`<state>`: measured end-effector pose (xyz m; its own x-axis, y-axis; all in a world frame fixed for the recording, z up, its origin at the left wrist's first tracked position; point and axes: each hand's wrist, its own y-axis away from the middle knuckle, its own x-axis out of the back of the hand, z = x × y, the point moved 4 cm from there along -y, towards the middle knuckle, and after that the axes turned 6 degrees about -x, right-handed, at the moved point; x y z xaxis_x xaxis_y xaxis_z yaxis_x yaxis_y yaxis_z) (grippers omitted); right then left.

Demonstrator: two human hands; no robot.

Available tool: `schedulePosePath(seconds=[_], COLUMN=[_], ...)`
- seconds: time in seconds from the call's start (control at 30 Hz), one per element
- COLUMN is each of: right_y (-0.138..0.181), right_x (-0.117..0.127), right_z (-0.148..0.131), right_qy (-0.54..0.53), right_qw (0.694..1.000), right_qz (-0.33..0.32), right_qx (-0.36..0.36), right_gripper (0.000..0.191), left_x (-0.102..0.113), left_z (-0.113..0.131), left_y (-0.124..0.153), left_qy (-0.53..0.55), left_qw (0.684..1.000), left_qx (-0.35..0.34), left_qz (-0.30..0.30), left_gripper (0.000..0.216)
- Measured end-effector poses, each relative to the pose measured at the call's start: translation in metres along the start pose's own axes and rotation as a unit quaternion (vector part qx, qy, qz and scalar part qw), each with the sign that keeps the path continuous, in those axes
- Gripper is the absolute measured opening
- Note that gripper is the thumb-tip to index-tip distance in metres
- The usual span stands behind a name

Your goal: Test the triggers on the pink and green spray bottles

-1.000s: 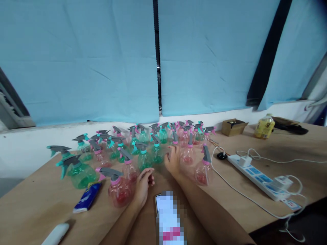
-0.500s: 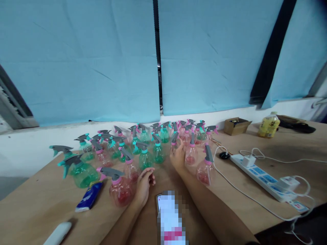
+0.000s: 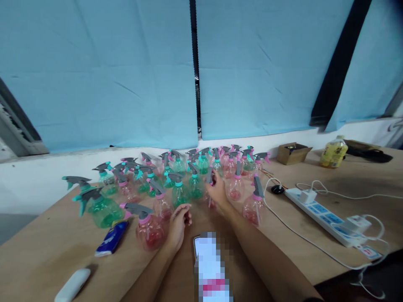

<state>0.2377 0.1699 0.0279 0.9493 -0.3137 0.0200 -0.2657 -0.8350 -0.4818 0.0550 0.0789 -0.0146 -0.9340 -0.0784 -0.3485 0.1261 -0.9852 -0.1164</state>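
Note:
My right hand point(image 3: 217, 188) is closed round a pink spray bottle point(image 3: 210, 175), its fingers near the grey trigger head and hiding part of the body. My left hand point(image 3: 179, 222) rests on the table with loosely curled fingers and nothing visible in them. Just left of it stand a large pink spray bottle point(image 3: 150, 235) and a second pink spray bottle point(image 3: 162, 205). A green spray bottle point(image 3: 180, 193) is just beyond my left hand. Two more pink bottles, one at mid-right point(image 3: 235, 188) and one nearer point(image 3: 252, 209), stand right of my right hand.
Several more green and pink spray bottles crowd the table point(image 3: 47, 251) towards the wall. A phone point(image 3: 209, 260) lies between my forearms. At left are a blue packet point(image 3: 111, 238) and a white object point(image 3: 73, 285). A power strip point(image 3: 324, 218) with cables, a cardboard box point(image 3: 293, 154) and a yellow-labelled bottle point(image 3: 333, 153) are right.
My right hand has drawn the pink spray bottle slightly left and nearer, uncovering a green bottle behind it. My left hand stays in place. The view has shifted slightly.

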Motion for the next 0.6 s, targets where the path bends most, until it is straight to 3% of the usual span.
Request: schedulePosePath(seconds=[0.13,0.2,0.47,0.6], right_y=[-0.003,-0.003,0.006,0.013], right_x=[-0.006,-0.007,-0.022,-0.029], right_z=[-0.002,-0.003,-0.034,-0.036], right_qy=[-0.084,-0.095,-0.162,-0.187], right_qw=[0.98,0.966,0.916,0.911], right_qz=[-0.179,-0.238,-0.362,-0.356], right_qx=[-0.015,-0.026,-0.062,-0.089], right_gripper=[0.034,0.025,0.028,0.021], left_x=[0.0,0.0,0.001,0.0], left_z=[-0.001,-0.001,-0.002,-0.001], left_y=[0.0,-0.001,0.0,0.001], left_qy=[-0.001,-0.002,-0.006,-0.008], left_qw=[1.0,1.0,1.0,1.0], left_qx=[0.001,0.002,0.005,0.006], left_qz=[-0.002,-0.004,-0.008,-0.007], left_gripper=[0.026,0.026,0.027,0.028])
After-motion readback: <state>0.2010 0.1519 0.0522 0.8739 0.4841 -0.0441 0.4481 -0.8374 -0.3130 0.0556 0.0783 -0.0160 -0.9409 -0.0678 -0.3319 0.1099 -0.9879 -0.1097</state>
